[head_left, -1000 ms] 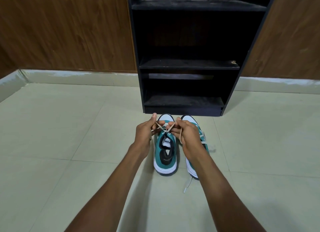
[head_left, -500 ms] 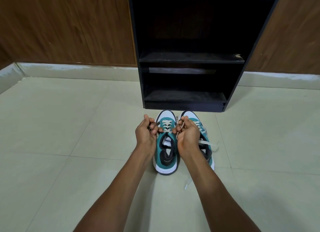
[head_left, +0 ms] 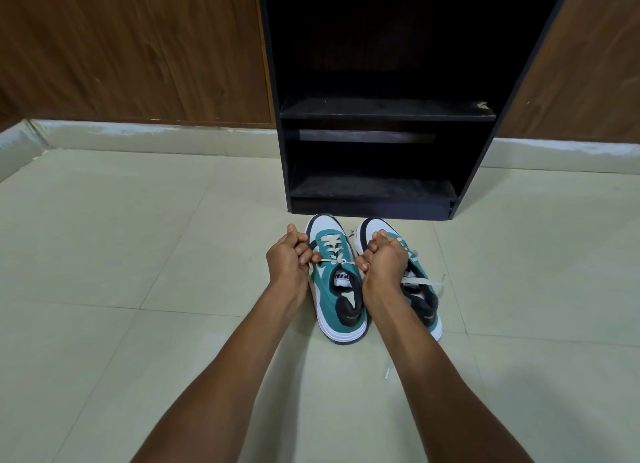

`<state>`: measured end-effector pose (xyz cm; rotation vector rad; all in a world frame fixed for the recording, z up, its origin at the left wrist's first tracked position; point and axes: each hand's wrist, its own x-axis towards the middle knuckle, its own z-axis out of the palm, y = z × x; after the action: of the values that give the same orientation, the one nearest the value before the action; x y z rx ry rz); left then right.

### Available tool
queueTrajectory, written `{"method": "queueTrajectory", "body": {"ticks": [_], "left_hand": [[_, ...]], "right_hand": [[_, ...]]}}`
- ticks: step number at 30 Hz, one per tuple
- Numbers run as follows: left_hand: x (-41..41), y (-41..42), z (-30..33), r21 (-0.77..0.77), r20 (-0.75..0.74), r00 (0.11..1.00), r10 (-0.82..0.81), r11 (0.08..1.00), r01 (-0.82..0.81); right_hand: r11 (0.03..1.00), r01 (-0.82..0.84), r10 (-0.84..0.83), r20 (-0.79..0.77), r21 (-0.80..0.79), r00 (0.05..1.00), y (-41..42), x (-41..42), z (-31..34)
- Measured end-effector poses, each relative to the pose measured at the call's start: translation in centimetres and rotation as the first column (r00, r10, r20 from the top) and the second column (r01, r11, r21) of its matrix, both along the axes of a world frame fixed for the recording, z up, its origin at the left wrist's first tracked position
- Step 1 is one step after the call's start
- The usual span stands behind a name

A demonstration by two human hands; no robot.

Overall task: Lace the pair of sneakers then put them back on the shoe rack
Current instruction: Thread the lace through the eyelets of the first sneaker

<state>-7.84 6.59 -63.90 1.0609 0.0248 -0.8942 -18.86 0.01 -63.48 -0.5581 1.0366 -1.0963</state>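
Two teal-and-white sneakers stand side by side on the floor, toes toward the black shoe rack (head_left: 377, 111). On the left sneaker (head_left: 334, 291), a cream lace (head_left: 333, 262) runs taut across the top eyelets. My left hand (head_left: 289, 256) grips one end of that lace at the shoe's left side. My right hand (head_left: 384, 260) grips the other end between the two shoes and covers part of the right sneaker (head_left: 420, 298). Loose lace ends of the right sneaker trail to its right and behind its heel.
The rack's lower shelves (head_left: 370, 189) hold nothing I can see. A brown wood-panel wall (head_left: 131, 50) stands behind it, above a pale skirting. Pale floor tiles (head_left: 114, 241) spread to the left and right of the shoes.
My hands have moved apart from over the left sneaker's tongue to either side of it, drawing the lace out straight and tight. The camera has tipped down and nearer.
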Motion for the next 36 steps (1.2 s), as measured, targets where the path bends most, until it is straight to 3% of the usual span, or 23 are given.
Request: {"method": "queueTrajectory", "body": {"ticks": [20, 36], "left_hand": [[-0.2, -0.1, 0.4, 0.034, 0.088, 0.995, -0.048, 0.998, 0.045], [0.0, -0.9, 0.1, 0.093, 0.171, 0.981, -0.09, 0.993, 0.075]], "right_hand": [[0.995, 0.027, -0.035, -0.079, -0.093, 0.996, 0.5, -0.1, -0.6], [0.991, -0.027, -0.003, -0.228, -0.129, 0.974, 0.1, -0.4, -1.1]]}}
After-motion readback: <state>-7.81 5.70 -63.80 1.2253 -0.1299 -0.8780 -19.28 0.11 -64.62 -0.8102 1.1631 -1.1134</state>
